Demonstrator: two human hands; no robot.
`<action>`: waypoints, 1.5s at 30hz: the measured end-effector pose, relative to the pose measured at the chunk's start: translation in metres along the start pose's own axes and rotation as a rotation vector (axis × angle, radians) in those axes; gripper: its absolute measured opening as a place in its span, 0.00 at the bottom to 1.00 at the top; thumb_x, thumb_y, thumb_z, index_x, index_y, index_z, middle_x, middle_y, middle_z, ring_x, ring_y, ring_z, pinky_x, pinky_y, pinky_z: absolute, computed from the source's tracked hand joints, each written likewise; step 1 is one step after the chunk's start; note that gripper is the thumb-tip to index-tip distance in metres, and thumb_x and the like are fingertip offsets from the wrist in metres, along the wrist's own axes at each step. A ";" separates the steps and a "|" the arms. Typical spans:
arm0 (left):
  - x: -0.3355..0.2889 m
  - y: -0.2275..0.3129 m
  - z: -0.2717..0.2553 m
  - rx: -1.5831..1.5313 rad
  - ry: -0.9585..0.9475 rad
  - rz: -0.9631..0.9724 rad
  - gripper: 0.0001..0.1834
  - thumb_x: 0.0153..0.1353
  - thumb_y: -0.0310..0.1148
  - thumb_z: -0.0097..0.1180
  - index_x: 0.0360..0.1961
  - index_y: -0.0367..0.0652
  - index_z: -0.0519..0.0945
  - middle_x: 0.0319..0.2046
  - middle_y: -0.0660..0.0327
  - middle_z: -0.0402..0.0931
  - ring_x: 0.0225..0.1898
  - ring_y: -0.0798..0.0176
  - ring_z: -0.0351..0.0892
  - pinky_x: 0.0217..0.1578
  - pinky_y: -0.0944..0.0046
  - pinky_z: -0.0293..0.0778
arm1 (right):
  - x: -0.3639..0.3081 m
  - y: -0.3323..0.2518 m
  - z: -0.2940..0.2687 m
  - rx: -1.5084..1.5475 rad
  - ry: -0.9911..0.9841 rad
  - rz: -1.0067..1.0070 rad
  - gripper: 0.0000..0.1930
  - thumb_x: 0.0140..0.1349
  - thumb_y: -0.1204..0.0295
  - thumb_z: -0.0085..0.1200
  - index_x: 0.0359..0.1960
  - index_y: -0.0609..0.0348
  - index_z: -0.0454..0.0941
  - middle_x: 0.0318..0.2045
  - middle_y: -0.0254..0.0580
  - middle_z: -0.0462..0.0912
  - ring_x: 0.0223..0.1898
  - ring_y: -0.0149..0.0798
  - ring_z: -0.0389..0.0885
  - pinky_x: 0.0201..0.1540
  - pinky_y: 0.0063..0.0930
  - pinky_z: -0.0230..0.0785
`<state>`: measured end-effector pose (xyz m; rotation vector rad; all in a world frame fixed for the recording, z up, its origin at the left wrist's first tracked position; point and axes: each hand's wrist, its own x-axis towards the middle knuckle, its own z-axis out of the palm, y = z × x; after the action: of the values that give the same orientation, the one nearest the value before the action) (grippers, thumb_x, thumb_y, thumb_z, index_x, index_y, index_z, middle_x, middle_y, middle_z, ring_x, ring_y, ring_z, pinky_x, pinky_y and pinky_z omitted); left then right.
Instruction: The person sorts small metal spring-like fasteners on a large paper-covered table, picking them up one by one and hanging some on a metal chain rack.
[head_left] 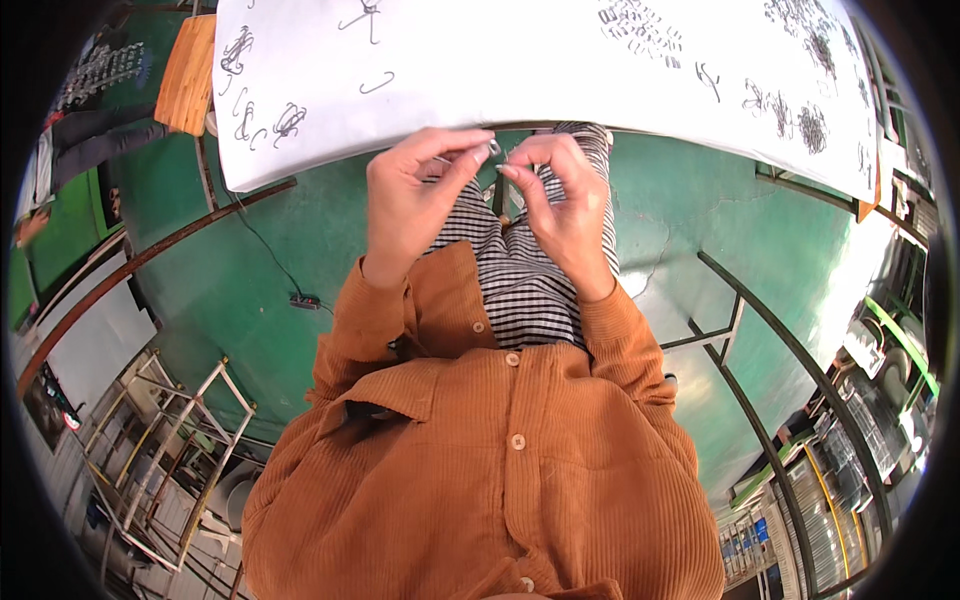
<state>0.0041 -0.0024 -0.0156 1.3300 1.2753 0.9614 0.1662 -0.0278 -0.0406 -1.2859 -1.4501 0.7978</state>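
Observation:
My left hand (420, 195) is in front of the near edge of the white table, above my lap. Its thumb and forefinger pinch a small shiny metal piece (494, 147), too small to make out its kind. Close beside it, my right hand (570, 200) is closed in a pinch, and a thin bit of metal shows at its fingertips. On the white tabletop (480, 80) lie bent wire hooks: a single hook (378, 83) beyond my left hand, and a small group of hooks (362, 15) farther back.
More dark hooks (290, 120) lie at the table's left. Small metal pieces (640, 28) and dark piles (812, 128) spread over its right. A wooden stool (187, 75) stands at the left corner. Metal frames (170, 450) and a cable with a black box (305, 300) are on the green floor.

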 end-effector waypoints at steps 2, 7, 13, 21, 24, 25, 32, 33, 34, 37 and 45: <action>-0.006 -0.004 -0.003 0.046 -0.010 -0.011 0.09 0.60 0.22 0.62 0.42 0.39 0.86 0.36 0.60 0.84 0.35 0.72 0.82 0.37 0.72 0.79 | -0.004 0.000 0.002 -0.011 -0.048 -0.001 0.06 0.53 0.83 0.62 0.32 0.61 0.78 0.32 0.42 0.80 0.35 0.43 0.81 0.37 0.31 0.74; -0.006 -0.003 -0.008 0.102 -0.005 0.015 0.08 0.58 0.22 0.63 0.40 0.39 0.86 0.34 0.60 0.85 0.34 0.72 0.81 0.35 0.71 0.78 | 0.000 0.004 0.012 -0.019 -0.047 0.039 0.07 0.53 0.83 0.62 0.33 0.62 0.78 0.33 0.43 0.80 0.35 0.45 0.81 0.37 0.31 0.75; -0.013 0.000 -0.024 0.147 0.014 0.123 0.08 0.57 0.18 0.62 0.39 0.35 0.85 0.34 0.57 0.84 0.35 0.68 0.81 0.37 0.71 0.76 | 0.014 0.003 0.016 0.066 -0.195 -0.020 0.05 0.58 0.81 0.58 0.36 0.62 0.79 0.33 0.44 0.79 0.38 0.45 0.81 0.42 0.33 0.74; -0.021 -0.006 -0.028 0.167 0.138 0.169 0.09 0.54 0.20 0.63 0.37 0.40 0.86 0.29 0.58 0.82 0.29 0.64 0.81 0.31 0.69 0.75 | 0.122 0.024 0.106 -0.486 -0.256 -0.421 0.15 0.57 0.76 0.54 0.46 0.52 0.82 0.32 0.39 0.76 0.36 0.43 0.79 0.39 0.37 0.73; -0.021 -0.003 -0.030 0.184 0.115 0.182 0.09 0.54 0.19 0.63 0.37 0.39 0.86 0.30 0.58 0.83 0.30 0.64 0.81 0.32 0.69 0.75 | 0.137 0.036 0.117 -0.754 -0.309 -0.523 0.18 0.55 0.75 0.51 0.48 0.48 0.82 0.31 0.37 0.77 0.36 0.42 0.79 0.39 0.34 0.75; -0.021 -0.001 -0.031 0.185 0.091 0.171 0.09 0.55 0.19 0.63 0.37 0.38 0.86 0.31 0.58 0.83 0.32 0.65 0.82 0.33 0.69 0.76 | 0.140 0.038 0.105 -0.769 -0.334 -0.520 0.18 0.55 0.75 0.51 0.47 0.48 0.83 0.32 0.38 0.77 0.37 0.42 0.80 0.40 0.34 0.75; -0.021 -0.002 -0.028 0.094 0.002 0.149 0.09 0.54 0.18 0.63 0.37 0.39 0.87 0.30 0.58 0.84 0.31 0.66 0.81 0.33 0.70 0.75 | 0.145 0.039 -0.003 -0.544 -0.435 -0.156 0.13 0.55 0.79 0.54 0.41 0.52 0.87 0.32 0.42 0.81 0.33 0.47 0.82 0.38 0.36 0.74; -0.021 -0.002 -0.026 0.085 0.006 0.159 0.09 0.54 0.18 0.63 0.37 0.38 0.86 0.30 0.57 0.84 0.32 0.66 0.81 0.34 0.69 0.75 | 0.147 0.040 -0.004 -0.553 -0.356 -0.173 0.10 0.54 0.78 0.57 0.37 0.55 0.87 0.32 0.44 0.82 0.32 0.49 0.82 0.37 0.37 0.74; -0.021 -0.001 -0.025 0.091 0.006 0.150 0.09 0.54 0.18 0.63 0.37 0.38 0.86 0.30 0.57 0.84 0.32 0.66 0.82 0.34 0.69 0.75 | 0.148 0.043 0.000 -0.530 -0.334 -0.187 0.09 0.54 0.77 0.57 0.36 0.56 0.86 0.31 0.45 0.82 0.32 0.50 0.82 0.38 0.37 0.74; -0.019 0.003 -0.022 0.105 -0.010 0.156 0.08 0.55 0.18 0.62 0.36 0.38 0.86 0.31 0.57 0.84 0.32 0.65 0.82 0.35 0.69 0.75 | 0.156 0.051 0.028 -0.493 -0.277 -0.242 0.05 0.54 0.75 0.59 0.32 0.60 0.83 0.31 0.49 0.82 0.33 0.53 0.81 0.39 0.40 0.74; -0.021 0.001 -0.014 0.147 0.040 0.225 0.09 0.54 0.19 0.63 0.37 0.39 0.86 0.30 0.58 0.83 0.28 0.66 0.81 0.28 0.70 0.76 | 0.148 0.062 0.052 -0.683 -0.371 -0.301 0.09 0.57 0.75 0.59 0.39 0.62 0.79 0.31 0.48 0.81 0.33 0.47 0.82 0.39 0.36 0.74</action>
<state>-0.0122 -0.0208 -0.0098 1.6012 1.2645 1.0699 0.1456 0.1357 -0.0759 -1.3952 -2.2812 0.3473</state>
